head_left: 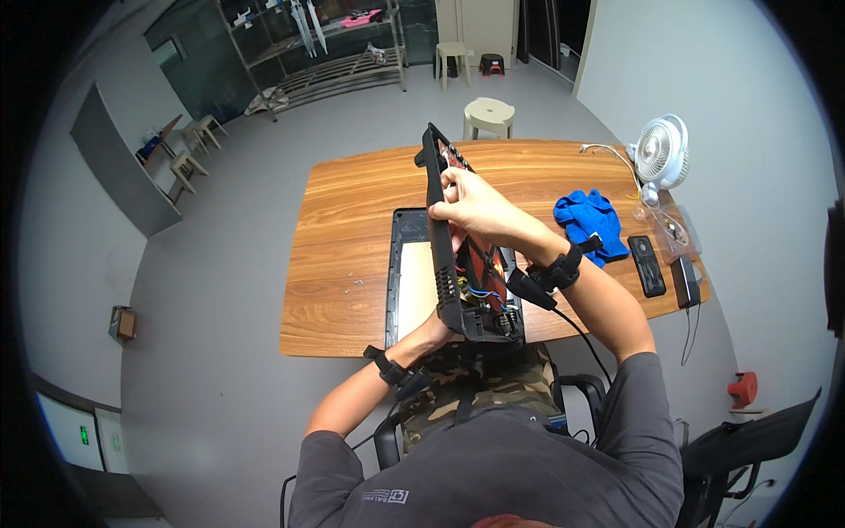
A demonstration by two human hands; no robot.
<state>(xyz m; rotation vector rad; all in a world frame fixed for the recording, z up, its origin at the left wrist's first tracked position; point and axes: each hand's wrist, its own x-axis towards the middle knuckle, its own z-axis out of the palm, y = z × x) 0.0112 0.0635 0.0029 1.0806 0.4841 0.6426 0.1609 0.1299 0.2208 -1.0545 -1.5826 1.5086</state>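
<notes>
A black plastic device housing [446,290] stands tilted up on its long side over the table. Its inner side faces right and shows coloured wires [482,293] and reddish circuit parts. My right hand [480,207] is closed on the housing's upper part, thumb on the rim and fingers reaching to the inner side. My left hand [436,330] is at the lower end of the housing, which hides its fingers. Under the housing lies a shallow black tray-like shell [407,224] with a pale beige panel [417,286] in it.
Small loose pieces, perhaps screws, [355,282] lie on the wooden table [339,229] left of the shell. To the right are a blue cloth [590,224], a black handheld device [647,266], a black box with a cable [685,282], a clear container [678,231] and a white fan [660,154].
</notes>
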